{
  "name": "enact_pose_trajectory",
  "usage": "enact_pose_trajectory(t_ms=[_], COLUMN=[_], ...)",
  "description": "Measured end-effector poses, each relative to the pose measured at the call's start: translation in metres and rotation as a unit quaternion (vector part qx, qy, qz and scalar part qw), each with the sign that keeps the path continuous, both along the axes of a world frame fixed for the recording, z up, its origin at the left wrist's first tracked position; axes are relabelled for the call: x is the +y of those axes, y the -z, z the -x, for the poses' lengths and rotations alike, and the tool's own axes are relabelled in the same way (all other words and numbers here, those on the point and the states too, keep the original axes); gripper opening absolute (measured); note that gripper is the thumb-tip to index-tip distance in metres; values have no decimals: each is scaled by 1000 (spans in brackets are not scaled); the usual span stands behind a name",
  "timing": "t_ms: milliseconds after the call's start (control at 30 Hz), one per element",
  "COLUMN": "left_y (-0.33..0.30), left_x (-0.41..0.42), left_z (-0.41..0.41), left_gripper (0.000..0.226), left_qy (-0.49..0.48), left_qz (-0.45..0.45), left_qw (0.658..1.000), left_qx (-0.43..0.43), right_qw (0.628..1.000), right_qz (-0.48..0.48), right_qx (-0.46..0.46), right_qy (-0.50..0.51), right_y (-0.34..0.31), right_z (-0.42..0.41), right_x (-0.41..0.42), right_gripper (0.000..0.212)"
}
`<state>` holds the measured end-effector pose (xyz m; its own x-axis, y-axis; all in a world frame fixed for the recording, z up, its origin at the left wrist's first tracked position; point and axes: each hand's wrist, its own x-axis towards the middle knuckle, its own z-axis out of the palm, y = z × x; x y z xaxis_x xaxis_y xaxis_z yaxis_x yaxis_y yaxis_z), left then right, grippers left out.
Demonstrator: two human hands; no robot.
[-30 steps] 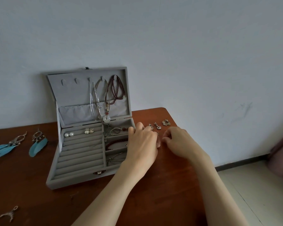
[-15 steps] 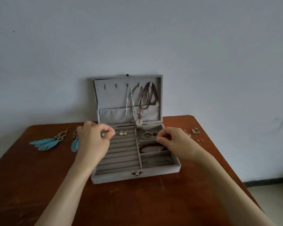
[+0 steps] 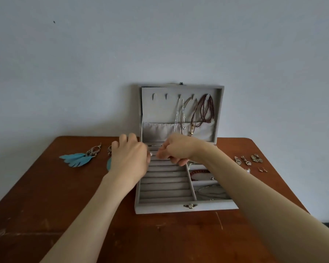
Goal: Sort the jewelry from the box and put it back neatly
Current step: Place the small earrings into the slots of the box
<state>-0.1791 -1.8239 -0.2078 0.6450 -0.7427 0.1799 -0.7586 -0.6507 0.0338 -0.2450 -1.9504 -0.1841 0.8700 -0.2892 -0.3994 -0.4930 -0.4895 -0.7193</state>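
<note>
Jewelry box (image 3: 165, 208), open on the table (image 3: 65, 205): both your hands meet over its back-left ring rows.
Left hand (image 3: 130, 160) and right hand (image 3: 177, 150) curl fingertip to fingertip; can't tell what they pinch. The slots run left-right, directly beneath.

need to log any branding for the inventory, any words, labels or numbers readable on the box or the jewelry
None can be read.
Jewelry box: plain grey lining and a metal clasp, no lettering visible.
Small bead or charm in the right compartment: a dark mark, too small to read.
Earrings on the table: too small to tell.
</note>
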Motion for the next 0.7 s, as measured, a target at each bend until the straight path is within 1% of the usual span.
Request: enact_pose_trajectory(t_ms=[67, 133, 200, 333, 433, 500, 600, 700], left_y=[2, 1, 0, 4, 7, 5, -4, -10], left_x=[-2, -5, -8, -7, -2, -1, 3, 8], left_z=[-1, -2, -1, -2, -2, -4, -12, -20], left_gripper=[26, 27, 26, 23, 21, 18, 12, 8], left_qy=[-15, -26, -35, -40, -35, -24, -6, 12], left_qz=[-18, -37, -41, -9, 35, 61, 145, 214], left_qw=[1000, 999, 999, 999, 999, 998, 985, 964], left_qx=[-2, 0, -2, -17, -15, 16, 95, 158], right_qw=[1000, 1000, 999, 998, 998, 999, 998, 998], right_qz=[11, 22, 30, 47, 51, 46, 49, 55], right_qx=[3, 5, 9, 21, 19, 18, 21, 21], right_qy=[7, 16, 20, 20, 13, 13, 13, 14], right_y=[2, 4, 4, 2, -1, -2, 1, 4], right_z=[-2, -5, -7, -11, -12, -13, -17, -21], right_x=[0, 1, 3, 4, 7, 10, 14, 15], right_gripper=[22, 12, 9, 26, 19, 14, 29, 30])
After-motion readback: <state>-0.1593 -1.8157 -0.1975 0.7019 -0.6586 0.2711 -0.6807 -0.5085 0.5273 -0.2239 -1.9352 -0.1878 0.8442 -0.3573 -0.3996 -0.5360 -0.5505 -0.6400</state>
